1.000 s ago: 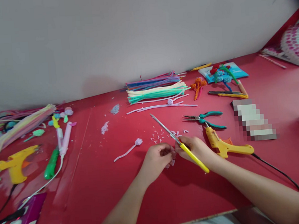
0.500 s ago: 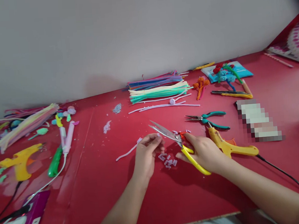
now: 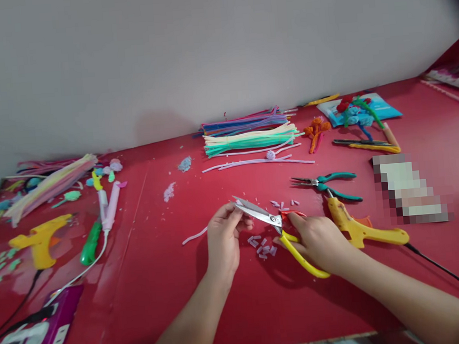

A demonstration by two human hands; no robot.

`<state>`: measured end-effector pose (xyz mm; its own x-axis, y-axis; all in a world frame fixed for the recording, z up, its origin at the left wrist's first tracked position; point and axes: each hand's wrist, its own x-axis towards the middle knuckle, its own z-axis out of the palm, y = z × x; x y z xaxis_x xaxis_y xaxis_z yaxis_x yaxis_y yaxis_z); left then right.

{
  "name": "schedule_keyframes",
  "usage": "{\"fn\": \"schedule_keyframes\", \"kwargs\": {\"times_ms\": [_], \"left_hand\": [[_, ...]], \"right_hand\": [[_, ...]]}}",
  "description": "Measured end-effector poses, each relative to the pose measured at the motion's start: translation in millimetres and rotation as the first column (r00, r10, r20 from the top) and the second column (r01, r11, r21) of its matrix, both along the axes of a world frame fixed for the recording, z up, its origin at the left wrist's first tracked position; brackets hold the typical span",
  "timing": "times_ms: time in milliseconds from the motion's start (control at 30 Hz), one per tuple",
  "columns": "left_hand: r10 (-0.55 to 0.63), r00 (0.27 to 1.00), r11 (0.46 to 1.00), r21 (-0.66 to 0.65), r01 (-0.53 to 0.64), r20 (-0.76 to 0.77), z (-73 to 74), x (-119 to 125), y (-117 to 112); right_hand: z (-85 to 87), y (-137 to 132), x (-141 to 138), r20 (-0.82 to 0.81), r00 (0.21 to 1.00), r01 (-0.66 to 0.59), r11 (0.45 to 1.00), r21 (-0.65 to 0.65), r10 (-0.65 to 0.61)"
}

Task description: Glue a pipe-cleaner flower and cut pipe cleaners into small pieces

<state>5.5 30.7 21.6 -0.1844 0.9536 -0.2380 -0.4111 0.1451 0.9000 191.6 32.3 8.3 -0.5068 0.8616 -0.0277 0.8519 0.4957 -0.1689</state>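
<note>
My right hand [image 3: 318, 239] grips the yellow handles of a pair of scissors [image 3: 265, 218], whose blades are parted and point left. My left hand [image 3: 224, 236] is closed in a pinch at the blade tips, on the end of a pale lilac pipe cleaner [image 3: 195, 235] that trails left across the red table [image 3: 240, 309]. Several short lilac cut pieces [image 3: 262, 246] lie between my hands.
Teal pliers [image 3: 325, 181] and a yellow glue gun [image 3: 361, 228] with its cord lie right of my right hand. Bundles of coloured pipe cleaners [image 3: 250, 133] sit by the wall. At the left are another glue gun [image 3: 42, 237], a green-handled tool [image 3: 91, 242] and more pipe cleaners [image 3: 47, 183].
My hands drew apart, leaving a heap of cut pieces on the table. The scissors opened and swung left; my left hand reached out and took the pipe cleaner's end.
</note>
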Motion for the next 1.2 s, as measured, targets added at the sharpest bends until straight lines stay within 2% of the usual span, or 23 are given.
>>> {"fn": "schedule_keyframes", "kwargs": {"times_ms": [1200], "left_hand": [[-0.014, 1.0, 0.999, 0.049, 0.013, 0.026, 0.3, -0.3, -1.0]], "right_hand": [[-2.7, -0.9, 0.4, -0.029, 0.999, 0.016, 1.0, 0.004, -0.016]]}}
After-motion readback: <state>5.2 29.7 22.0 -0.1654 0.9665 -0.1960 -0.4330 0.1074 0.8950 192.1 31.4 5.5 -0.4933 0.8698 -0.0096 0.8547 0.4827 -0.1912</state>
